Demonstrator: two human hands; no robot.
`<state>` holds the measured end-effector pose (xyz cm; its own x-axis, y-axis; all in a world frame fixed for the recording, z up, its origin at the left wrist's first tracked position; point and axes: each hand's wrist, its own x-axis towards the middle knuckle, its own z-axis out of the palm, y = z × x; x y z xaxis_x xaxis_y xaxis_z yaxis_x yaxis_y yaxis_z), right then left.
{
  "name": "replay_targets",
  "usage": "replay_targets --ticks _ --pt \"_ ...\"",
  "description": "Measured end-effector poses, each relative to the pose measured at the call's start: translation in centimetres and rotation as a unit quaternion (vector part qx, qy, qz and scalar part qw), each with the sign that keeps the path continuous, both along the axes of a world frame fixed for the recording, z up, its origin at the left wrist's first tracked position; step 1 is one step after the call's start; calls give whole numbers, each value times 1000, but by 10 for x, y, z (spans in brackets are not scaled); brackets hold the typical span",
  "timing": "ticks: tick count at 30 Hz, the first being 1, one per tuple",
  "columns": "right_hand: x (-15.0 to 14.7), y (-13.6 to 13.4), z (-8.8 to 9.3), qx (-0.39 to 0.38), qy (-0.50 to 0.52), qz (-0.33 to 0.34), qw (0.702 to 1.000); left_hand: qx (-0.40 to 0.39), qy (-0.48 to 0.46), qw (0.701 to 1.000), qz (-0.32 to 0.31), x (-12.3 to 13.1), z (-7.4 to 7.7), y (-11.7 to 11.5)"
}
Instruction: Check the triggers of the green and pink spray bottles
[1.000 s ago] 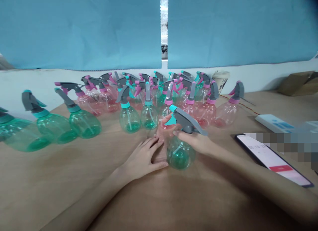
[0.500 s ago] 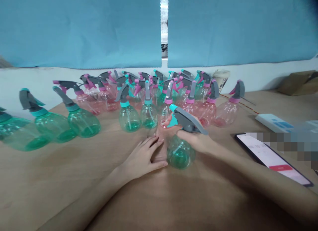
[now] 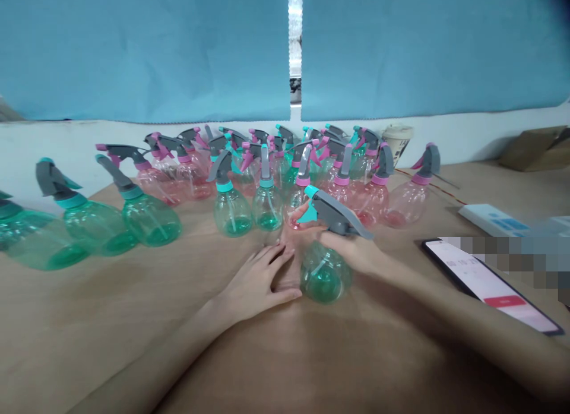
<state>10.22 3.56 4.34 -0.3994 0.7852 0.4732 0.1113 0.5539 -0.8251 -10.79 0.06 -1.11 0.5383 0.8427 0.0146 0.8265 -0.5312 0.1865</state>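
The right hand has its fingers clamped round the neck of a green-tinted spray bottle standing on the worktop, apparently with green liquid inside. The left hand lies flat just beside it, fingers apart.

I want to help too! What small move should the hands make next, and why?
Probably slide the left hand onto the green-tinted bottle to steady it. The right hand grips only its grey sprayer head, while the left hand lies flat on the table right beside the bottle.
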Motion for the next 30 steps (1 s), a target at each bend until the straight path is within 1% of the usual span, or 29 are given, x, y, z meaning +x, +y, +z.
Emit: replay_targets --ticks 3,7,14,18,23,27,30 --pt "0 0 -1 -24 11 9 1000 -2 -3 1000 -1 0 0 0" --pt "0 -1 -2 -32 12 -7 999 -5 -1 1000 -1 0 0 0" --pt "1 -1 -2 -17 -11 -35 999 -4 -7 1000 -2 0 1 -1" --pt "0 -2 0 -12 -12 -39 999 -3 -3 1000 -1 1 1 0" --pt "-3 1 -5 -9 -11 -62 998 2 0 1000 -2 0 0 1" --pt "-3 3 -10 3 15 -37 999 3 -4 1000 -4 0 0 1" --pt "-2 2 -11 -1 3 -28 1000 4 -7 1000 -1 0 0 0"
